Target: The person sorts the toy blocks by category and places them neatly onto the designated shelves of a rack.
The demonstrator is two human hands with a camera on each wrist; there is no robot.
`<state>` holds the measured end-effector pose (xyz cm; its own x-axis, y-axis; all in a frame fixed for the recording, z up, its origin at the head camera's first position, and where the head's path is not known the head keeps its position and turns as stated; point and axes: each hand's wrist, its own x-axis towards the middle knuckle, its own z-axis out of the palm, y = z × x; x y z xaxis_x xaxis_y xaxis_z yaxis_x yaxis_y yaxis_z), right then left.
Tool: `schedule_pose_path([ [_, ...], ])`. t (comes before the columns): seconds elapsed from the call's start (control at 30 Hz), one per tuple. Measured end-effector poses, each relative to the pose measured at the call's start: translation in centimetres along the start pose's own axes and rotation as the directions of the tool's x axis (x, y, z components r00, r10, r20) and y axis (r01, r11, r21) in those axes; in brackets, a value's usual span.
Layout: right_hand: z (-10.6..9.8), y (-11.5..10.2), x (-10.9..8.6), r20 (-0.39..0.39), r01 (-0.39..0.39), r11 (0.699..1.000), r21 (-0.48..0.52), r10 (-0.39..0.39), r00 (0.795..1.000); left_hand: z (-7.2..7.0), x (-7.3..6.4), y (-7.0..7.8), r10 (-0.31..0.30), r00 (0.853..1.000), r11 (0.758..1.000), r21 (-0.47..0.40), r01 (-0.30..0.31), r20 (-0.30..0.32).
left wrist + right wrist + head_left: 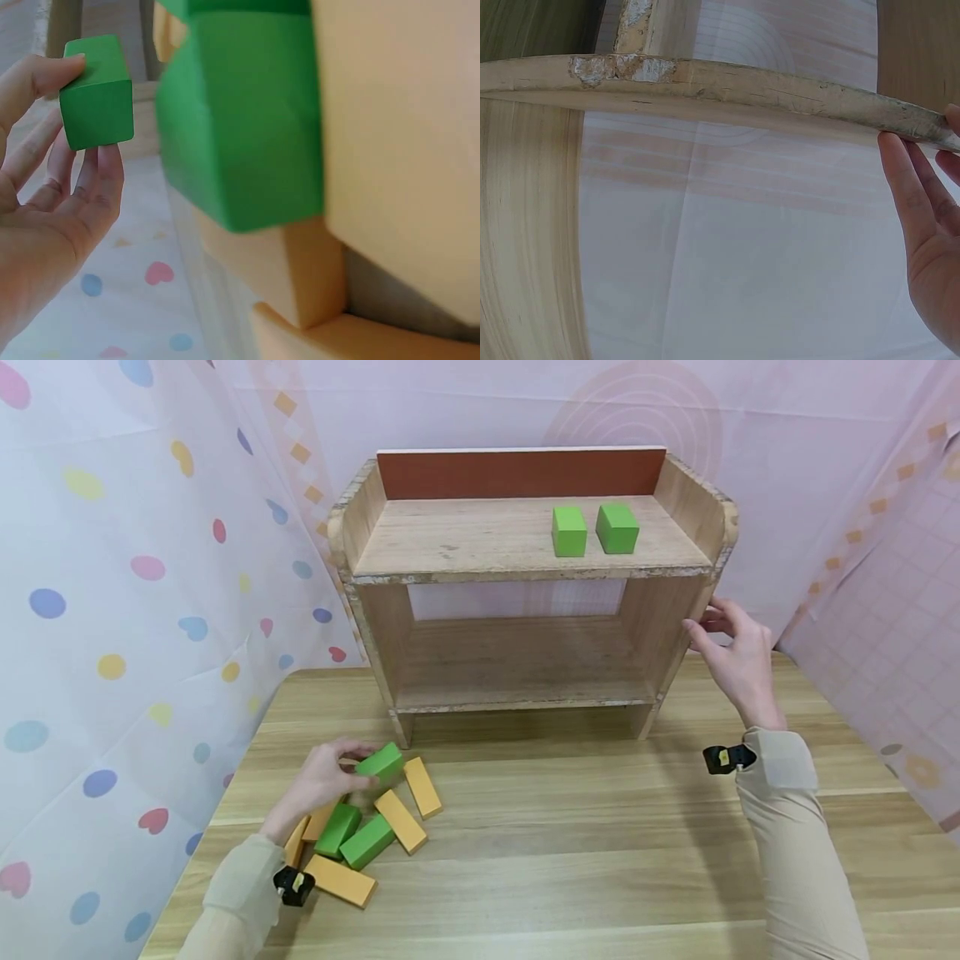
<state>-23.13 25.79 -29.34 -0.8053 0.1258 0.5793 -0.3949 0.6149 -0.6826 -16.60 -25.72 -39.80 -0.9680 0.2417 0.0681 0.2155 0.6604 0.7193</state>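
Gently, I pinch the green block (382,761) in my left hand (321,779) at lower left, best held level and clear of the orange block (423,787) beside it, my right hand (741,662) gripping the wooden shelf unit (465,539) at right.

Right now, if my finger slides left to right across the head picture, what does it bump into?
Left grip → green block it holds → rightmost orange block → left green block on the shelf → right green block there → right grip.
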Motion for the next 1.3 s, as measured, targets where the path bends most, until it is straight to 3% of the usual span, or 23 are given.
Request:
schedule_pose_path([
  [0.3,0.0,0.0,-0.1,-0.005,0.006,1.000,-0.003,-0.006,1.000,-0.2,0.5,2.2,0.067,0.996,0.997,-0.033,-0.069,-0.057],
  [0.6,0.0,0.0,-0.1,0.000,0.008,1.000,-0.004,-0.008,1.000,-0.2,1.0,5.0,0.169,0.975,0.983,-0.051,-0.178,-0.147],
  [1.0,-0.1,-0.1,-0.1,-0.005,0.010,1.000,-0.009,-0.010,1.000,-0.3,1.7,9.4,0.283,0.915,0.947,-0.069,-0.314,-0.288],
  [1.3,0.0,-0.1,-0.2,-0.003,0.016,1.000,-0.008,-0.016,1.000,-0.4,2.8,12.7,0.332,0.887,0.924,-0.079,-0.375,-0.320],
])
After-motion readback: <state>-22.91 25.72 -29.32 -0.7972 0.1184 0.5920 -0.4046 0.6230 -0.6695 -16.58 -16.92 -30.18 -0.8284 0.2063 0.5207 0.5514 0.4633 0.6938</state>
